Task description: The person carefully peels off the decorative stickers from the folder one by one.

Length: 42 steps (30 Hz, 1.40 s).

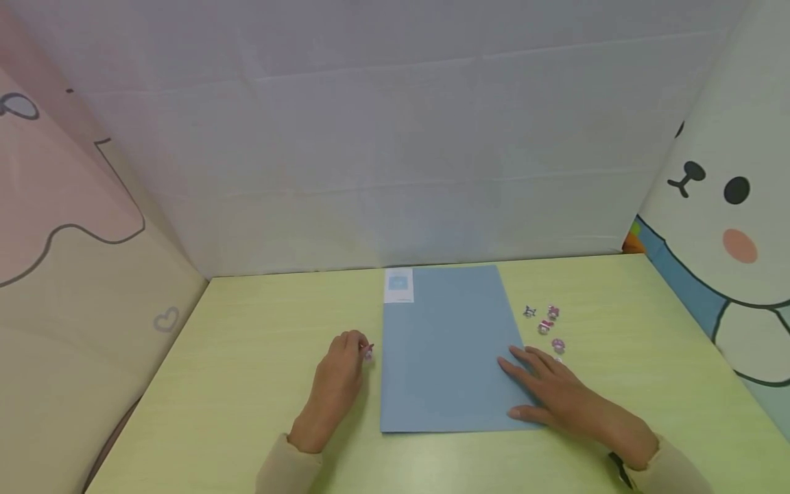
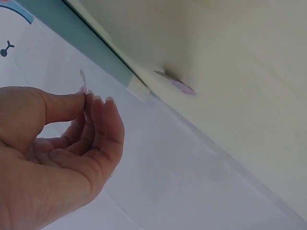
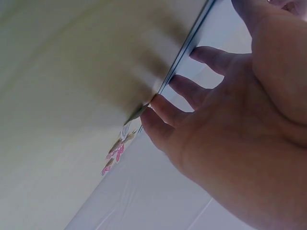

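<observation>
Pinched sticker [image 1: 369, 354] juts beyond left grip [image 1: 337, 376]; right grip [image 1: 558, 394] touches folder [image 1: 447, 343].

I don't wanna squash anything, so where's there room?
There's bare table between the left hand and left wall, and bare blue folder between its left edge and the right hand. Just right of the folder, it's crowded with stickers.
</observation>
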### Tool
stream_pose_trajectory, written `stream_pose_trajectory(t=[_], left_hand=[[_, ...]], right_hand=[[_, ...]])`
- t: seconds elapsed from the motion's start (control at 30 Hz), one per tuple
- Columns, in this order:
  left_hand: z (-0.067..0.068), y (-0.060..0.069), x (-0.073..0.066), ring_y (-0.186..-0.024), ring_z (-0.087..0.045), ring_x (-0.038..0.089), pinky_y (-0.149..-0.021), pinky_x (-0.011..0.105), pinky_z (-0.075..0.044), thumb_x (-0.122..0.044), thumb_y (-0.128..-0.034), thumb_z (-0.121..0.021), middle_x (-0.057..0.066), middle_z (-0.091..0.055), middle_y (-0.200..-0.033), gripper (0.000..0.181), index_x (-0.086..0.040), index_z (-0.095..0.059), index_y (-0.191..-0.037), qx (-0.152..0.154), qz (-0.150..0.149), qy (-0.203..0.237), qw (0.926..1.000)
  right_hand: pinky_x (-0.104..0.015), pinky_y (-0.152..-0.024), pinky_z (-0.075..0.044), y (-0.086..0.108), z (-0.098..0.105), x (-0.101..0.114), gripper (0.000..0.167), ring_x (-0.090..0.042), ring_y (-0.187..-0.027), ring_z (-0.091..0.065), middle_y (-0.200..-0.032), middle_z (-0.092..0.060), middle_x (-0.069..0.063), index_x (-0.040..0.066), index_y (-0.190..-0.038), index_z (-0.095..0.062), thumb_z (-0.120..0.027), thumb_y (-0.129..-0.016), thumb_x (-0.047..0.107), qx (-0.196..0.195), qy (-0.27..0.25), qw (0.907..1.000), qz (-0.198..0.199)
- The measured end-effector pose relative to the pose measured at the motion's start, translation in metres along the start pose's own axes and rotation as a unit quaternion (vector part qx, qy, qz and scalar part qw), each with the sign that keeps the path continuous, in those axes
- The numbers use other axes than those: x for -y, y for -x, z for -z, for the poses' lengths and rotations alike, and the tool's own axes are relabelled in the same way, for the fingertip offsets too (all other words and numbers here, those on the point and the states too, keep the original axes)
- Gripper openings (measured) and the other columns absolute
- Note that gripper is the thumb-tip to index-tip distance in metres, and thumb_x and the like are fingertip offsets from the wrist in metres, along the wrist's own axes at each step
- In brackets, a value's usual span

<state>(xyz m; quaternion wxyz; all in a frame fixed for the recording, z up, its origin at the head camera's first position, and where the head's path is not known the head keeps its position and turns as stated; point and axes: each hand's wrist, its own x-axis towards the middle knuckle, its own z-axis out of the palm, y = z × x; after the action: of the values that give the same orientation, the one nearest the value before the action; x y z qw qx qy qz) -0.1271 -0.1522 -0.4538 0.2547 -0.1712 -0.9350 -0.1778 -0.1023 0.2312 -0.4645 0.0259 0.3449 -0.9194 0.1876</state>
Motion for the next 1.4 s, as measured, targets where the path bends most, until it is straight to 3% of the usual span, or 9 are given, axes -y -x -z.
stream_pose_trajectory(t=[0.3,0.57,0.87,1.4], left_hand=[[0.003,0.002,0.013,-0.072,-0.055,0.021,-0.051,0.03,-0.05,0.001,-0.0921,-0.072,0.01,-0.06,-0.084,0.015,-0.001,-0.058,-0.095,0.002,0.023,-0.004,0.9997],[0.006,0.002,0.023,-0.07,-0.054,0.023,-0.049,0.029,-0.047,0.004,-0.0899,-0.074,0.011,-0.059,-0.08,0.016,0.0,-0.059,-0.094,-0.012,0.022,0.004,0.9997],[0.011,0.003,0.033,-0.07,-0.051,0.019,-0.05,0.027,-0.043,0.0,-0.0924,-0.073,0.009,-0.058,-0.078,0.014,-0.001,-0.06,-0.095,0.019,0.067,0.006,0.9976],[0.019,0.005,0.04,-0.07,-0.057,0.024,-0.049,0.035,-0.047,0.001,-0.0927,-0.072,0.011,-0.063,-0.078,0.014,-0.001,-0.059,-0.094,0.068,0.127,-0.01,0.9896]], right_hand=[[-0.067,-0.094,-0.045,0.0,-0.001,-0.001,0.074,-0.051,-0.131,-0.047,-0.148,-0.048,-0.025,0.002,-0.146,-0.054,-0.07,-0.093,0.051,-0.014,0.009,0.9998,0.014],[-0.067,-0.095,-0.044,0.0,-0.001,0.0,0.074,-0.051,-0.131,-0.046,-0.148,-0.048,-0.025,0.002,-0.146,-0.054,-0.071,-0.093,0.05,-0.016,0.009,0.9997,0.014],[-0.068,-0.096,-0.043,0.0,0.001,0.001,0.074,-0.051,-0.132,-0.045,-0.15,-0.047,-0.025,0.003,-0.147,-0.053,-0.071,-0.092,0.05,-0.01,0.006,0.9999,0.007],[-0.068,-0.097,-0.042,-0.001,0.001,0.002,0.075,-0.051,-0.133,-0.044,-0.15,-0.046,-0.024,0.003,-0.148,-0.052,-0.072,-0.092,0.049,-0.002,0.0,1.0,0.001]])
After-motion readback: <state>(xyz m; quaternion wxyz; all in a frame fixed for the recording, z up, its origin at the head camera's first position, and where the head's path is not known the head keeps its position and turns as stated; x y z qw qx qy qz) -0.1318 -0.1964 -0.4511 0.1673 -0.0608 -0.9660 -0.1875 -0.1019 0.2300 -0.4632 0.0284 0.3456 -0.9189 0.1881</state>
